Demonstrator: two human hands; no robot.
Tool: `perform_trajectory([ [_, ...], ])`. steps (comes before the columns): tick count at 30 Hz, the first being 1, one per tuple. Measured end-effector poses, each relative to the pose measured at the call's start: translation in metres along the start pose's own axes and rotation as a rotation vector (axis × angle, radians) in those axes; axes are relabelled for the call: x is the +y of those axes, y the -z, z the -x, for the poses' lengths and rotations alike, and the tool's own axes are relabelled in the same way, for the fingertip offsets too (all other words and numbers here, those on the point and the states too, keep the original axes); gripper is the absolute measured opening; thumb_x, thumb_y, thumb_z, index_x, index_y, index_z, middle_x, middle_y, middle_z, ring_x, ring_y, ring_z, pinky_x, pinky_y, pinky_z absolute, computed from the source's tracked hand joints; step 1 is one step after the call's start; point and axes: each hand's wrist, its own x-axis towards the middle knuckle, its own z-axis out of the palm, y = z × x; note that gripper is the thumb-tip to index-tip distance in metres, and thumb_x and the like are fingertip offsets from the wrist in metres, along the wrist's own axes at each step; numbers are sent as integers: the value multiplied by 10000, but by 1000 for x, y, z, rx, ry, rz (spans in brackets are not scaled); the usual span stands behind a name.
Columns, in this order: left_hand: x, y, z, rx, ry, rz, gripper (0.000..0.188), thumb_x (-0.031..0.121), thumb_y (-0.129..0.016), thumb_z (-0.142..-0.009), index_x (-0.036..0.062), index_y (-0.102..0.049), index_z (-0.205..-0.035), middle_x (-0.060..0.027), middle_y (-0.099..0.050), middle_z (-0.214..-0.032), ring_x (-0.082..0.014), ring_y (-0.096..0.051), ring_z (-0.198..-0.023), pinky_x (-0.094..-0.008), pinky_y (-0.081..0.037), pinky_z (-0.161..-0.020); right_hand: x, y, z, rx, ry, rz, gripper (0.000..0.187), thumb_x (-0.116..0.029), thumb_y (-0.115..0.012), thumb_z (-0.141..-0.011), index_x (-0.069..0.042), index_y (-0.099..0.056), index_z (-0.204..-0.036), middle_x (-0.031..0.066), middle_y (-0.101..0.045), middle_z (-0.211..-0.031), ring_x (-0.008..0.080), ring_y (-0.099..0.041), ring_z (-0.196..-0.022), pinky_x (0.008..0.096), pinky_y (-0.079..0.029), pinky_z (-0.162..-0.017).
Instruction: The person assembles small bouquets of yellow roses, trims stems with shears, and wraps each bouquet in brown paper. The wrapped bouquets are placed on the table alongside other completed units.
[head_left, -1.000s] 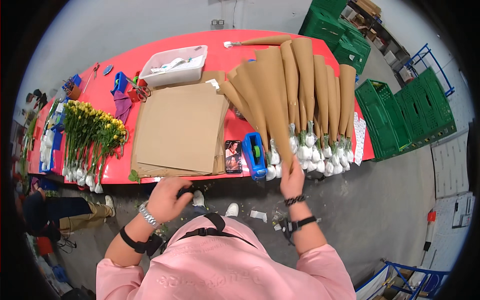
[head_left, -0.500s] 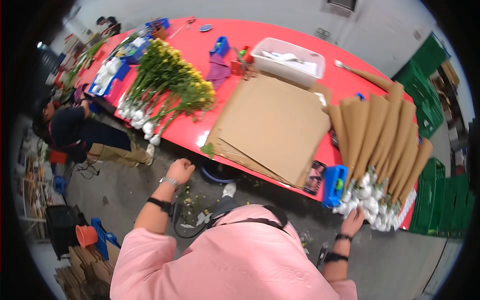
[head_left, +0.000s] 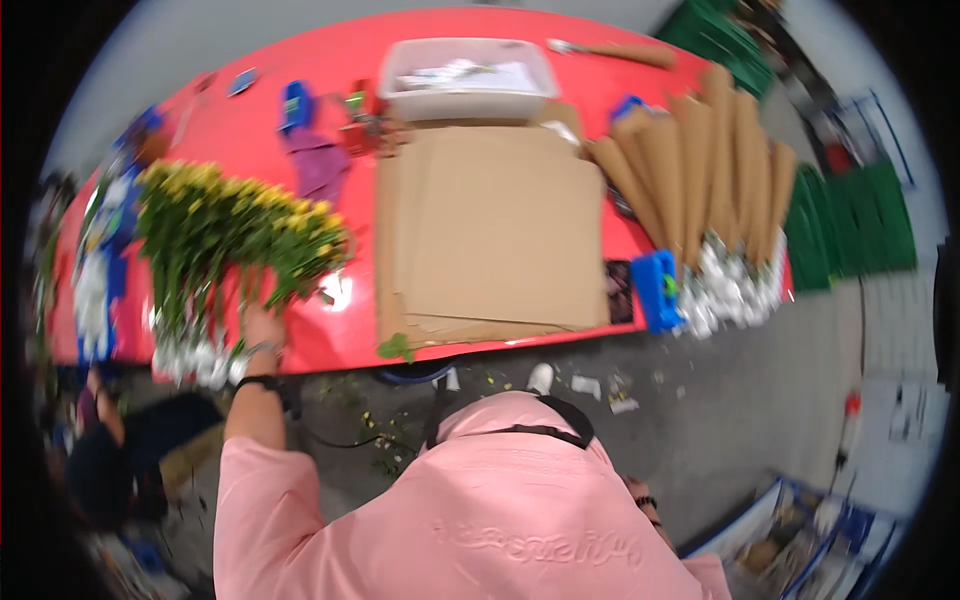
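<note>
Yellow-flowered bunches (head_left: pixel 240 215) with green leaves lie at the left of the red table (head_left: pixel 350 345). White wrapping covers their stem ends (head_left: pixel 195 362). My left hand (head_left: pixel 262 325) reaches in among the stems at the right side of these bunches; its fingers are blurred and partly hidden. Low beside my body on the right is my right hand (head_left: pixel 637 488), mostly covered by the pink shirt, so its fingers do not show. A stack of brown paper sheets (head_left: pixel 500 230) occupies the middle of the table, with a green leaf (head_left: pixel 396 347) at its near left corner.
Brown paper-wrapped bunches (head_left: pixel 710 170) lie at the right, beside a blue tape dispenser (head_left: pixel 656 290). Behind the stack stand a white plastic bin (head_left: pixel 400 105) and a purple cloth (head_left: pixel 318 170). Green crates (head_left: pixel 870 225) are beyond the table's right end. A person (head_left: pixel 100 460) is at lower left.
My left hand has gone from off the table's front edge to the flower stems. My right hand has left the wrapped bunches and dropped beside my body. The view has turned.
</note>
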Motion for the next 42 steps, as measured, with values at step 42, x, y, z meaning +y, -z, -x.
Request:
perform_trajectory([
  [42, 404, 171, 406, -770, -550, 1752, 421, 179, -578, -1064, -65, -510, -1400, -165, -691, -1253, -227, -654, -1186, -383, -532, -1063, -364, -113, 345, -424, 2114, 430, 417, -93, -748, -868, -27, -658, -1271, 167, -677, -1039, 373, -646, -946, 451, -506, -848],
])
